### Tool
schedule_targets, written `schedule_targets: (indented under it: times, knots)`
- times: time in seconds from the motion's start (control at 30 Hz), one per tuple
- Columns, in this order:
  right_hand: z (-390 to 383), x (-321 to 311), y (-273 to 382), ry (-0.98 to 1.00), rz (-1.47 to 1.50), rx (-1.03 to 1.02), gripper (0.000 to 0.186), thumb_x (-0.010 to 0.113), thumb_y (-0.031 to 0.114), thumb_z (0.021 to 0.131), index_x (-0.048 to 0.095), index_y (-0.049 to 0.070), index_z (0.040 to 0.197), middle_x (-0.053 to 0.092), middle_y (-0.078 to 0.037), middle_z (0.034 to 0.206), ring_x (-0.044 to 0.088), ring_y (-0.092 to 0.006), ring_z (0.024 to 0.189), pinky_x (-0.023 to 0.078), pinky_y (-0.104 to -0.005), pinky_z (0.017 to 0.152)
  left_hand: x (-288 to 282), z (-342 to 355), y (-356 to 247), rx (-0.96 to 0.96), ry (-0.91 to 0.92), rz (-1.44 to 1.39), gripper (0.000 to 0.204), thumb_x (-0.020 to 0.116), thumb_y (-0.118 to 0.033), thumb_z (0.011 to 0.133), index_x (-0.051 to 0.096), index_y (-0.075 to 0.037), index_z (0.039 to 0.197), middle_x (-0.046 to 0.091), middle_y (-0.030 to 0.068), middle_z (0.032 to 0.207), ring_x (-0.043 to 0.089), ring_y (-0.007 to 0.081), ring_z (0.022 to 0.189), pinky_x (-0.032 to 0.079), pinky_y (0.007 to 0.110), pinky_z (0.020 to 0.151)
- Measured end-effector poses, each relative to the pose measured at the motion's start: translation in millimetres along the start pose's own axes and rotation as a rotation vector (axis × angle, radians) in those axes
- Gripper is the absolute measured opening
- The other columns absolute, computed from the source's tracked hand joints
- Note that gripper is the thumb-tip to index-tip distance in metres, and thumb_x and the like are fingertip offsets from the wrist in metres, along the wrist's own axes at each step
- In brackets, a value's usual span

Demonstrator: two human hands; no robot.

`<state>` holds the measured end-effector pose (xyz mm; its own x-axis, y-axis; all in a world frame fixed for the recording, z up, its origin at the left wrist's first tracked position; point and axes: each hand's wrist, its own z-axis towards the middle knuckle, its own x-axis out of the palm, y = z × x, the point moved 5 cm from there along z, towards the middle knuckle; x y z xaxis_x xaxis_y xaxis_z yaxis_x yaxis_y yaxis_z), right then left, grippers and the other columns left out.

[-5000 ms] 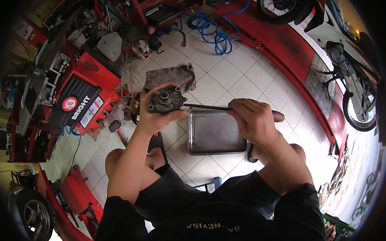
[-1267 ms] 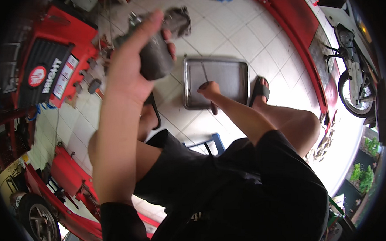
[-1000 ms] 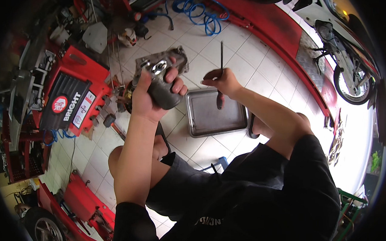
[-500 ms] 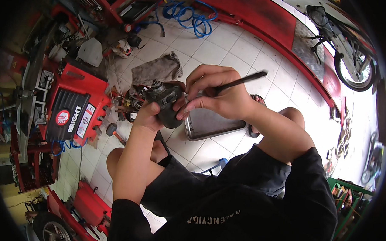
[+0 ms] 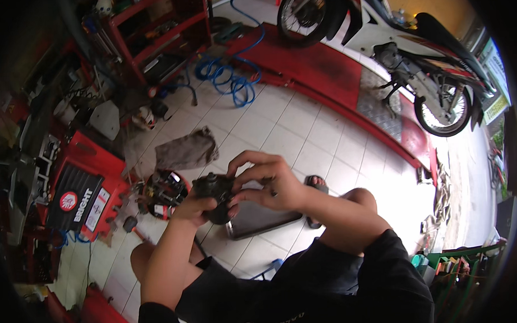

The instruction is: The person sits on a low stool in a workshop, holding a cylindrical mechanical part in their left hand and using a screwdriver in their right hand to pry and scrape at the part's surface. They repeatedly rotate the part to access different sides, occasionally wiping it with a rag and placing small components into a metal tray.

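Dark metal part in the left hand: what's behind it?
White tiled floor shows beyond the dark metal part, and the metal tray at lower right. The left hand and the part itself hide whatever lies directly behind.

I'm in a motorcycle repair workshop, plainly enough: a motorcycle (image 5: 390,57) fills the upper right, by a long red platform (image 5: 306,60). Blue hose (image 5: 208,66) lies coiled across pale tiles (image 5: 274,124) (mind your feet), and a cluttered red rack (image 5: 163,35) stands upper left.
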<state>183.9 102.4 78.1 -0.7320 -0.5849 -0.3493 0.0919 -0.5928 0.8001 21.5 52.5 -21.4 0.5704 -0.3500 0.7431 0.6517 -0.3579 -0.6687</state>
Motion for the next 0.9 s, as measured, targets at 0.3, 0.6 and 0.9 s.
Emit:
schedule_targets:
  times: [0.3,0.6,0.9]
  knots:
    - [-6.0,3.2,-1.7,-0.051,-0.062,-0.127,0.02,0.085,0.0,0.073,0.073,0.0,0.088,0.068,-0.01,0.102,0.068,-0.0214,0.082,0.053,-0.0308,0.065,-8.0,-1.3,8.3,-0.075,-0.04,-0.053,0.064,0.087,-0.029,0.073,0.058,-0.002,0.123,0.064,0.0136,0.096,0.065,0.0314,0.081,0.053,0.044,0.071]
    - [-5.2,5.5,9.0,-0.06,-0.111,-0.178,0.022,0.085,0.0,0.072,0.072,0.001,0.089,0.069,-0.011,0.1,0.07,-0.0234,0.085,0.056,-0.0311,0.067,8.8,-4.1,25.0,-0.091,0.091,-0.25,0.069,0.08,-0.05,0.081,0.053,-0.004,0.124,0.055,0.0053,0.092,0.061,0.0263,0.084,0.047,0.044,0.079]
    - [-3.4,7.7,7.5,-0.053,-0.014,-0.145,0.024,0.087,0.005,0.073,0.072,0.001,0.09,0.07,-0.011,0.1,0.067,-0.018,0.08,0.049,-0.0273,0.059,19.3,-7.1,27.3,-0.076,0.222,-0.258,0.065,0.072,-0.058,0.085,0.052,-0.01,0.125,0.055,0.0017,0.093,0.058,0.0215,0.086,0.042,0.041,0.082]
